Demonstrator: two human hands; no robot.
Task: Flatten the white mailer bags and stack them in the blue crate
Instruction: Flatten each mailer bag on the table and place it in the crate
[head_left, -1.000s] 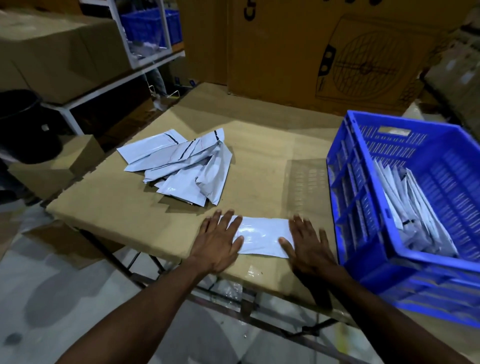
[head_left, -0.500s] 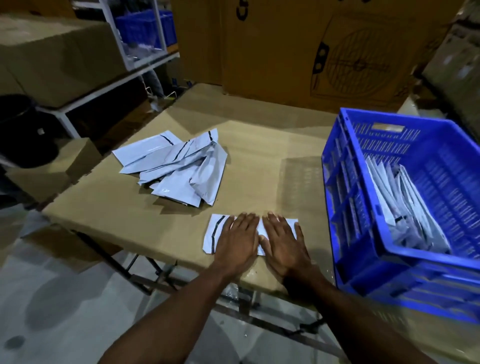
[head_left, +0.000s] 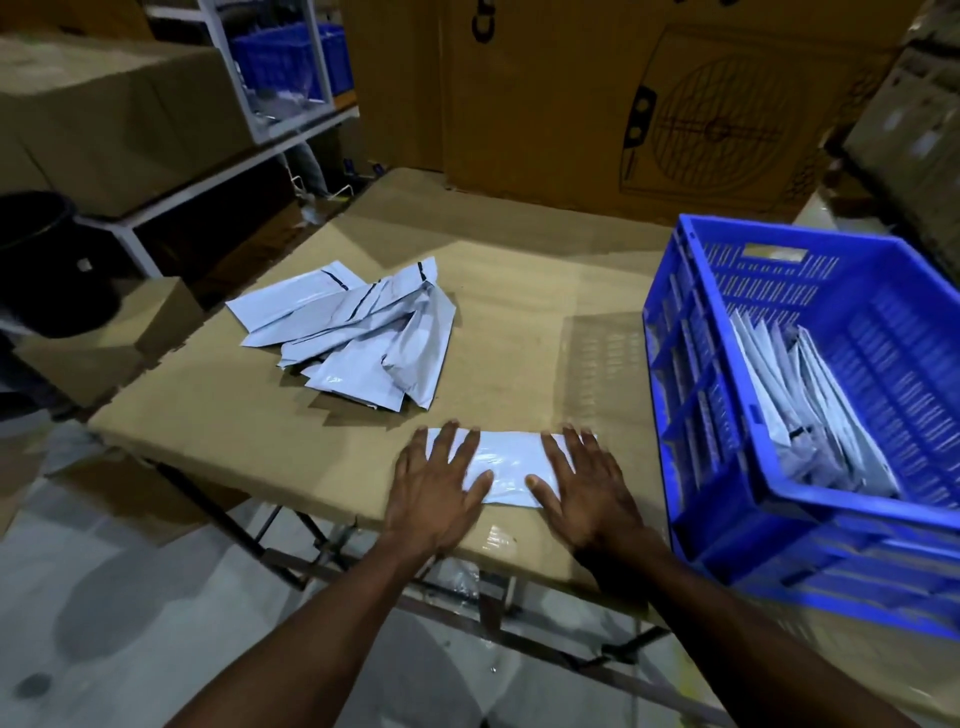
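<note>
Pressing flat at the near table edge, the left hand (head_left: 434, 491) and right hand (head_left: 587, 488) lie palm-down, fingers splayed wide, on opposite ends of one white plastic mailer bag (head_left: 506, 467). Its long axis runs left-right. The slotted blue plastic crate (head_left: 696, 415) stands just right of it, so the right hand is nearer for stacking; the loose pile of white mailer bags (head_left: 363, 338) lies farther back left.

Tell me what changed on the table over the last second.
Half a second ago both hands met at the middle of the mailer bag; now the left hand has slid out to its left end and the right hand to its right end, palms flat, much as a second ago. Nothing was picked up or let go. The loose pile of bags, the blue crate and the bags inside it stayed put.
</note>
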